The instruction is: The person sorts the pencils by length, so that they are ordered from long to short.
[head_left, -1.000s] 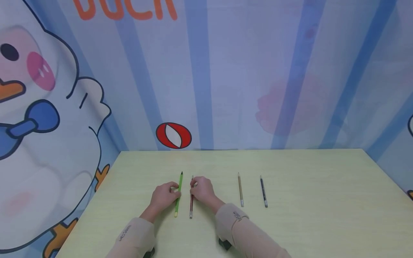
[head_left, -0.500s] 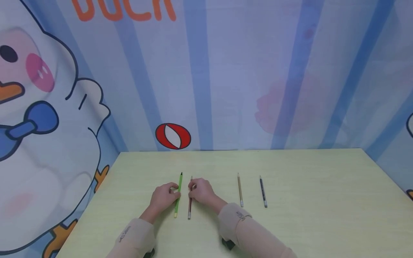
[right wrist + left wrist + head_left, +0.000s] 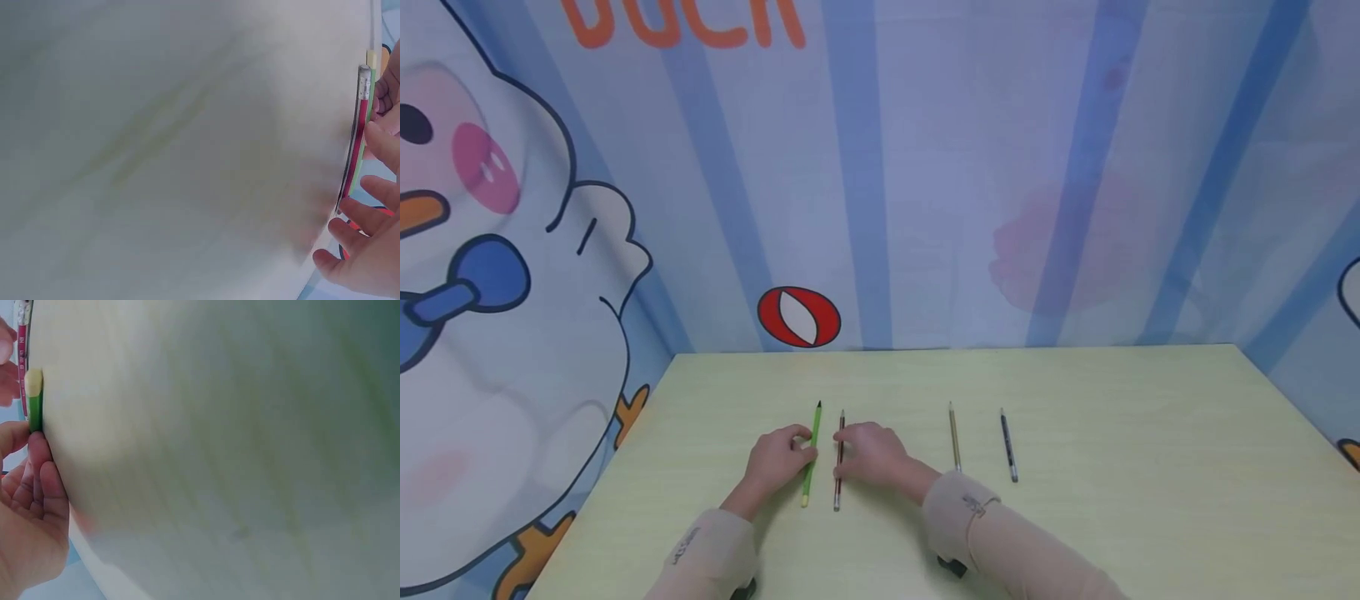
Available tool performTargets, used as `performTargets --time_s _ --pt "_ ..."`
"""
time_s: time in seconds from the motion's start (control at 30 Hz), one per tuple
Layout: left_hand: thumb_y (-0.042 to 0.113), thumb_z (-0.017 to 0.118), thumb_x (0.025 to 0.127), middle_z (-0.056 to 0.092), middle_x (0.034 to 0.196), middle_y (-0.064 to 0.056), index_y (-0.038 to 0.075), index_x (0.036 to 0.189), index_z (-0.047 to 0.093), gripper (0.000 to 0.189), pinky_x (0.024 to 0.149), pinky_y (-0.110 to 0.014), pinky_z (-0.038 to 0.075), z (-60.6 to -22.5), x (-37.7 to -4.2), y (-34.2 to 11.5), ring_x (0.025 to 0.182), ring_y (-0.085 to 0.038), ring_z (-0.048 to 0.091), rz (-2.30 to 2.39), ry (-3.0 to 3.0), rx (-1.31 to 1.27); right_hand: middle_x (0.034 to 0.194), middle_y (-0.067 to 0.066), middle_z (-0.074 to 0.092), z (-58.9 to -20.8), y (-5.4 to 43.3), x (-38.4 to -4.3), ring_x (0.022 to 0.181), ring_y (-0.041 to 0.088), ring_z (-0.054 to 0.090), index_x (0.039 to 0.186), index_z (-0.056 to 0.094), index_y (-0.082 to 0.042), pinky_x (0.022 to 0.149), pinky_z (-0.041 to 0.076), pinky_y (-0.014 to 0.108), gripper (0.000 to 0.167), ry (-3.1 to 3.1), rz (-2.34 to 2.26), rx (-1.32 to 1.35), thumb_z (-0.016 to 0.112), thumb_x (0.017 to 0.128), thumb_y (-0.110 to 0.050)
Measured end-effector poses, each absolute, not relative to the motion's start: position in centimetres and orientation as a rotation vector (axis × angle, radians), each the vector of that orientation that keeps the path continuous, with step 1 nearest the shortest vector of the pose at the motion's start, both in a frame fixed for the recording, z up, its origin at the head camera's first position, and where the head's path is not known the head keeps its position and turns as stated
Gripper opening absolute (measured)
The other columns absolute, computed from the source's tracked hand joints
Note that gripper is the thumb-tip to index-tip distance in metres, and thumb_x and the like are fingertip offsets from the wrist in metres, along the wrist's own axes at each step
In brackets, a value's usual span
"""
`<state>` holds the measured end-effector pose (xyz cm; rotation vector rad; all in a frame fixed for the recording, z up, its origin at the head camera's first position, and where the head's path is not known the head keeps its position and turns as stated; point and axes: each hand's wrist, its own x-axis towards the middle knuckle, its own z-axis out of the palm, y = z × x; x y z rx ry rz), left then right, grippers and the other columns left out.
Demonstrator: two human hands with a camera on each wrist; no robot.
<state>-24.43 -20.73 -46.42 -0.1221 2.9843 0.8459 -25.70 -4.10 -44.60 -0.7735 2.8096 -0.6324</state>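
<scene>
My left hand [image 3: 775,458] pinches a green pencil [image 3: 809,475] with a dark tip and pale yellow end. The pencil lies on the table, tip pointing away. Its yellow end shows above the thumb in the left wrist view. Close by on the right lies a dark red pencil [image 3: 838,493], roughly parallel, with a silvery eraser end. Over that red pencil is my right hand [image 3: 874,454], thumb and fingers spread apart. In the right wrist view the thumb [image 3: 382,144] is beside the red pencil, its fingers loose; whether they touch it I cannot tell.
Farther right on the pale table [image 3: 1112,442] lie a tan pencil [image 3: 954,435] and a dark patterned pencil [image 3: 1008,446], a little apart. My right sleeve [image 3: 962,517] covers the tan pencil's near end. A printed cloth backdrop [image 3: 940,183] rises behind the table.
My right hand's fingers have spread from their pinch on the red pencil, and the hand has shifted slightly. The red pencil moved slightly left toward the green one. The left hand keeps its pinch.
</scene>
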Motion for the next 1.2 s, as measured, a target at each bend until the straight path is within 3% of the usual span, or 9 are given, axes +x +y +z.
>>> performTargets --time_s 0.3,0.6,1.2 --pt "0.024 0.060 0.078 0.054 0.064 0.001 0.008 0.106 0.061 0.031 0.052 -0.023 0.031 -46.1 -24.2 -20.8 0.054 -0.011 0.044 0.878 2.971 -0.097 0.115 -0.003 0.060 -44.2 -4.4 -25.3 0.099 0.013 0.055 0.115 0.059 -0.019 0.079 0.043 0.037 0.047 2.843 -0.493 -0.788 0.067 0.074 -0.039" --pt "0.024 0.061 0.078 0.054 0.064 0.001 0.009 0.105 0.061 0.031 0.051 -0.023 0.032 -46.1 -24.2 -20.8 0.054 -0.011 0.044 0.884 2.980 -0.094 0.124 -0.001 0.054 -44.4 -5.0 -25.4 0.122 0.024 0.042 0.119 0.056 -0.019 0.092 0.036 0.048 0.046 2.827 -0.529 -0.791 0.064 0.077 -0.038" --pt "0.024 0.060 0.077 0.054 0.063 0.001 0.008 0.105 0.061 0.032 0.051 -0.023 0.032 -46.2 -24.2 -20.8 0.054 -0.011 0.045 0.886 2.997 -0.082 0.126 0.001 0.052 -44.7 -5.5 -25.1 0.124 0.025 0.040 0.120 0.055 -0.017 0.094 0.033 0.052 0.048 2.824 -0.555 -0.785 0.064 0.078 -0.038"
